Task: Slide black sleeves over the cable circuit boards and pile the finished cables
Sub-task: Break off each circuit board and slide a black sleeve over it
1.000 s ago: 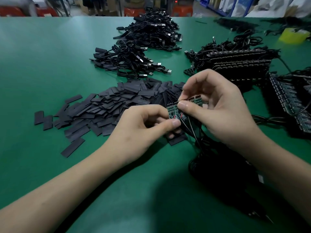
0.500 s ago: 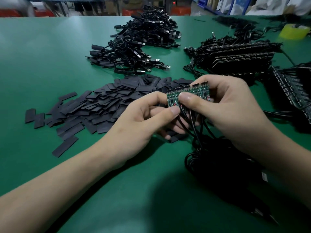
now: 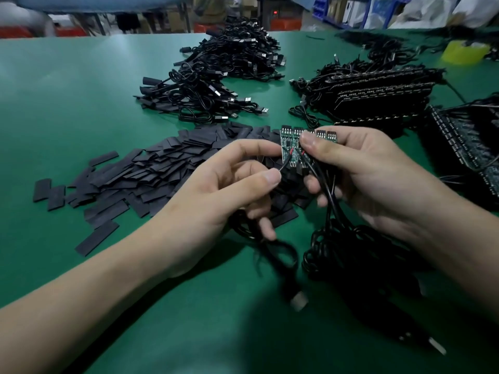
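Several circuit boards stand fanned in the right hand, clamped under its thumb so one can be singled out, while the left hand pinches one board's cable, probably to draw it free above the black sleeves heaped on the table.

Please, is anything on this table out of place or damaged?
Nothing looks damaged. Only a few stray sleeves lie apart at the left edge of the sleeve pile. The right hand holds the circuit boards in a neat fan; the left hand grips one cable.
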The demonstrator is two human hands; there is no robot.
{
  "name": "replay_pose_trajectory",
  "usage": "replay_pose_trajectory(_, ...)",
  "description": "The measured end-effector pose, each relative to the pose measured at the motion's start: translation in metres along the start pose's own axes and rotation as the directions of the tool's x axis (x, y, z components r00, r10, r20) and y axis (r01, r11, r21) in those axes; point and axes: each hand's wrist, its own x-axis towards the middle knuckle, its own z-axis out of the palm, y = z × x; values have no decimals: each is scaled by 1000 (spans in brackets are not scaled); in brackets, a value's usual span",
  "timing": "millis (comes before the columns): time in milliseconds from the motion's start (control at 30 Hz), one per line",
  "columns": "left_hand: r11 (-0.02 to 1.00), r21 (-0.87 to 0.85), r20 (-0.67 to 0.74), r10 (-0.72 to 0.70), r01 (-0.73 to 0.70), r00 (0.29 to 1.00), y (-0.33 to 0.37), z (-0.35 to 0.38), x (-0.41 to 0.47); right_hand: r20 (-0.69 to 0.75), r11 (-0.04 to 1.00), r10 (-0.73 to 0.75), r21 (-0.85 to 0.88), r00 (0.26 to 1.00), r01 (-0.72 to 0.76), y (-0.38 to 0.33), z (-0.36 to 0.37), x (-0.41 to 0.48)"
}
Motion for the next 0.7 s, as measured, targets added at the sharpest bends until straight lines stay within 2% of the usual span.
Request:
replay_pose_trajectory(100,999,-16,-1,-37,37,999,1,2,-2,-30,999,-9,-38,1000,7,-2,-3,-1)
replay_pose_trajectory(200,990,140,-58,-19,27,998,-1,4,-4,-44,984,-78,-166,996,70,-2,-3,-3)
replay_pose_trajectory(300,955,297,-133,22,19,991,-1,0,-2,2,957,-90,-277,996,87,2,2,-5)
replay_pose_trajectory(400,952,305,-168,23,30,986,-2,-5,-1,16,944,-64,-322,998,66,6,3,-6)
replay_pose_trajectory(700,970,242,-123,-1,31,992,-3,-10,0,112,984,24,-177,993,-4,11,4,-3)
